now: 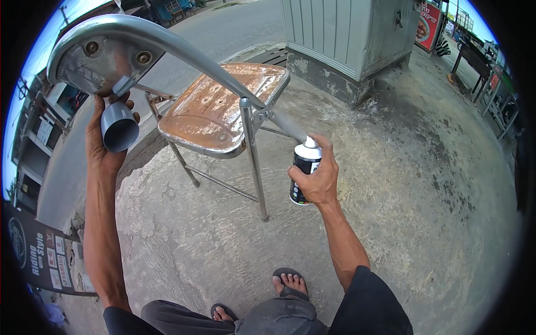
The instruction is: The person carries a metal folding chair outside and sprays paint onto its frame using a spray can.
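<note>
A metal folding chair with a rusty, flaking seat [218, 111] stands on concrete. My left hand [97, 134] grips a grey spray-can cap [120, 125], open end toward me, with its fingers at the lower edge of the chair's silvery backrest [84, 67], which has two bolts. My right hand [321, 178] holds a black-and-white spray can [301, 167] upright, right of the front leg, index finger on the white nozzle. A pale mist shows between the nozzle and the chair's tube.
A pale metal cabinet [329, 33] on a concrete plinth stands behind the chair. A road [240, 25] runs beyond. A dark printed banner [44, 254] lies at left. At right are a red sign [427, 25] and metal racks [480, 72]. My sandalled feet [287, 282] are below.
</note>
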Demonstrator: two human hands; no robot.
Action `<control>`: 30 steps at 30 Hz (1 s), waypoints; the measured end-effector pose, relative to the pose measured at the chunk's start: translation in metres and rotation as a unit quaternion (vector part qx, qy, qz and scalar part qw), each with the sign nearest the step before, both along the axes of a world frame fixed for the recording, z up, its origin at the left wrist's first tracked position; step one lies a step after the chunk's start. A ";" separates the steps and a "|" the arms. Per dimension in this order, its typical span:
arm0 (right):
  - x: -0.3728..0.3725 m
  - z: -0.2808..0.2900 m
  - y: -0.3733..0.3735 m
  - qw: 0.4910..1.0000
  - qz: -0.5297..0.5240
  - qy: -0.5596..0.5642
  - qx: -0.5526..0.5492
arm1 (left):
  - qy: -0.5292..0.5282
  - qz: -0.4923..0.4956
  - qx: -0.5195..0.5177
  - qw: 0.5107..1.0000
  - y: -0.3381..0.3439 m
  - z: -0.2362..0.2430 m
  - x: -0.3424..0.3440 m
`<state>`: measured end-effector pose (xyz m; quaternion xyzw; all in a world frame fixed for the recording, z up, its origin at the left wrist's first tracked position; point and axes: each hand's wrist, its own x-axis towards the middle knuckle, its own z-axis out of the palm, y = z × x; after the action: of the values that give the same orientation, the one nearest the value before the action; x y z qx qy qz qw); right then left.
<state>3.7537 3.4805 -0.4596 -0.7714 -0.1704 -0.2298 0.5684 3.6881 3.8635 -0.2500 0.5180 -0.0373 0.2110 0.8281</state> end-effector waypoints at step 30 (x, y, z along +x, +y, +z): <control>0.048 0.064 -0.026 0.987 0.061 0.076 -0.131 | -0.009 0.102 -0.089 0.991 0.069 -0.007 -0.073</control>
<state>3.8018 3.4540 -0.3960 -0.8424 -0.2022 -0.1110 0.4870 3.6154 3.9324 -0.2569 0.4418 0.0271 0.3020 0.8443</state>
